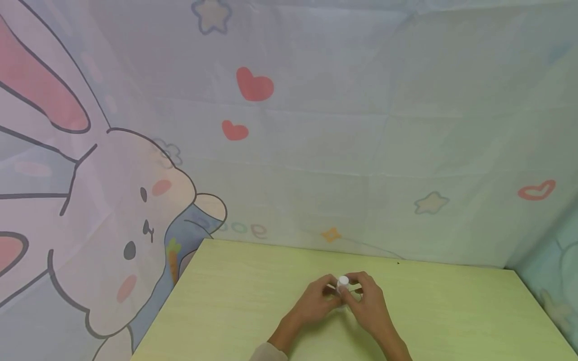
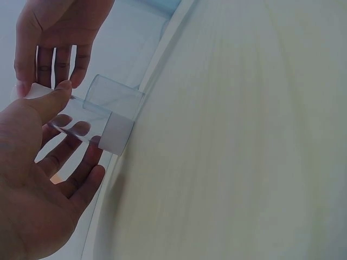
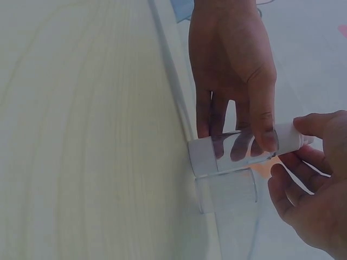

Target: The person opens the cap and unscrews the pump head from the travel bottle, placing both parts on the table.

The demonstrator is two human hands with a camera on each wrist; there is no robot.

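Note:
A slim clear bottle with a white base and a white top [image 1: 343, 281] stands upright on the table between both hands. In the right wrist view its see-through body [image 3: 243, 147] shows. My left hand [image 1: 316, 300] grips that body, with the thumb on one side and the fingers on the other. My right hand [image 1: 370, 303] pinches the white top between thumb and fingers, as the right wrist view shows. A short transparent cap [image 2: 116, 97] stands on the table right beside the bottle, apart from it. The bottle's lower part is hidden by the hands in the head view.
The pale yellow-green wooden table [image 1: 451, 311] stretches to both sides of the hands. Behind it hangs a cloth backdrop [image 1: 316, 125] printed with hearts, stars and a large rabbit. A tiny dark speck [image 1: 398, 263] lies near the table's back edge.

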